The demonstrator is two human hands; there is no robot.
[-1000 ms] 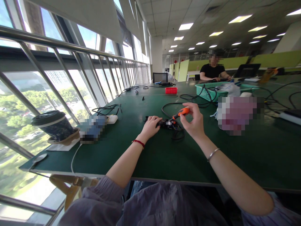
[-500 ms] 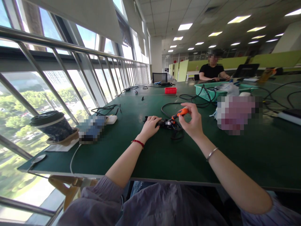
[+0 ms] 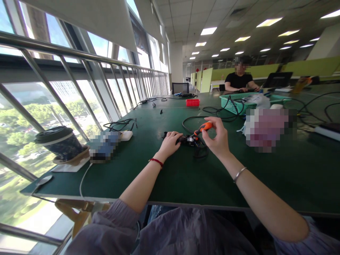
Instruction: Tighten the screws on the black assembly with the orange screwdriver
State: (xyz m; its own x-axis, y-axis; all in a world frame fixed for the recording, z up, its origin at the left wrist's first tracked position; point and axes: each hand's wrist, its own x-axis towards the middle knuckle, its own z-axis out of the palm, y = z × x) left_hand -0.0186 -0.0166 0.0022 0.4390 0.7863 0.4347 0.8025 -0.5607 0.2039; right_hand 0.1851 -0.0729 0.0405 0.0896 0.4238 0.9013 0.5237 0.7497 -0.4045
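My left hand (image 3: 171, 142) lies curled over a small black device (image 3: 189, 140) with a black cable, pressing it onto the green table (image 3: 186, 177). My right hand (image 3: 218, 139) pinches the orange handle of a screwdriver (image 3: 203, 128), whose tip slants down to the left onto the device. A red cord circles my left wrist and a metal bangle my right wrist. The black cable loops away behind the device toward the back of the table.
A dark lidded cup (image 3: 60, 143) and a white charger (image 3: 126, 135) lie at the left by the railing. Farther back stand a red box (image 3: 192, 102), a teal basket (image 3: 236, 102) and loose cables. Another person (image 3: 240, 80) sits at the far end.
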